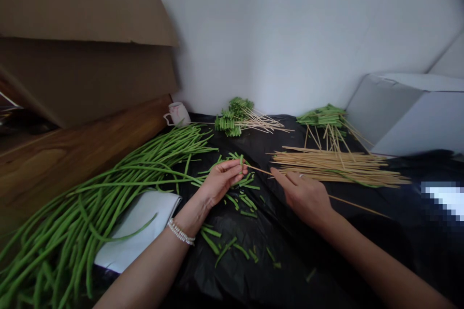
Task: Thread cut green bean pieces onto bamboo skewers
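Observation:
Between the fingertips of my left hand (225, 179) is a short piece of green bean (241, 160), held upright. My right hand (304, 198) is closed around a bamboo skewer (358, 206), whose tip reaches the bean piece; I cannot tell if it has pierced it. Cut bean pieces (248, 202) lie scattered under and in front of my left hand. Just beyond my right hand is a pile of loose bamboo skewers (340, 166). Long whole green beans (119, 193) spread along the left, some over a white folded sheet (139, 227).
Skewered bean bundles lie at the back, one in the middle (232, 118) and one at the right (322, 116). A mug (179, 114) stands near a cardboard box (87, 43). At the right is a white box (409, 111). Black plastic sheeting (290, 270) covers the surface.

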A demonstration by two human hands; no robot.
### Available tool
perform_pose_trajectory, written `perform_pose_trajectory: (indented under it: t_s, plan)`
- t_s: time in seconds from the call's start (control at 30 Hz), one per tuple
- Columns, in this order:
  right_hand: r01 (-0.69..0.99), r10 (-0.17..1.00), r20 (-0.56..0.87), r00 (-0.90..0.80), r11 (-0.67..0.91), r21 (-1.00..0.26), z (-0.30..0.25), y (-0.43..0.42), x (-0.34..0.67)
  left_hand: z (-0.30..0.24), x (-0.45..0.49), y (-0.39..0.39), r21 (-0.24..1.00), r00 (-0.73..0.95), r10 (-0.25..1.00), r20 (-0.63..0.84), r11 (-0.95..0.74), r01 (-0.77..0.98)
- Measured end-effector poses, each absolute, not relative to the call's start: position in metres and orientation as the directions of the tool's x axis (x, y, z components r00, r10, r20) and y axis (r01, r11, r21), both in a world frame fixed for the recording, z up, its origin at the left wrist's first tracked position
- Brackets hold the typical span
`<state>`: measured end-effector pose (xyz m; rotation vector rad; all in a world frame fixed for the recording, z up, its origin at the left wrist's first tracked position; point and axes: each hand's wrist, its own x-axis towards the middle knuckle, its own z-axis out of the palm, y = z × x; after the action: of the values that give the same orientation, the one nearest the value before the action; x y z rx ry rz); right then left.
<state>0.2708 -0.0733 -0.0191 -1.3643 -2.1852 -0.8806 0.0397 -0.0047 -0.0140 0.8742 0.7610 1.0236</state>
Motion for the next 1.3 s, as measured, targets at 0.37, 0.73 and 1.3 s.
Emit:
perform_pose_trajectory:
  t_s: [0.37, 0.73, 1.3]
  plan:
    - [0.902, 0.664, 0.610, -0.432, 0.321, 0.290, -0.0188, -0.0750, 0.2697, -0.0124, 0.0406, -0.0048, 0.909, 0.280, 0.951, -0.135, 0.231, -0.347]
    - [0.896, 0.668, 0.602, -0.437, 0.382, 0.226, -0.0257, -0.0751, 0.2678, -0.0129, 0.0411, -0.0056, 0.917, 0.256, 0.951, -0.173, 0.250, -0.310]
    - [0.895, 0.658, 0.640, -0.396, 0.433, 0.109, -0.0237, -0.0750, 0.2630, -0.0117, 0.0384, -0.0031, 0.910, 0.257, 0.954, -0.153, 0.237, -0.339]
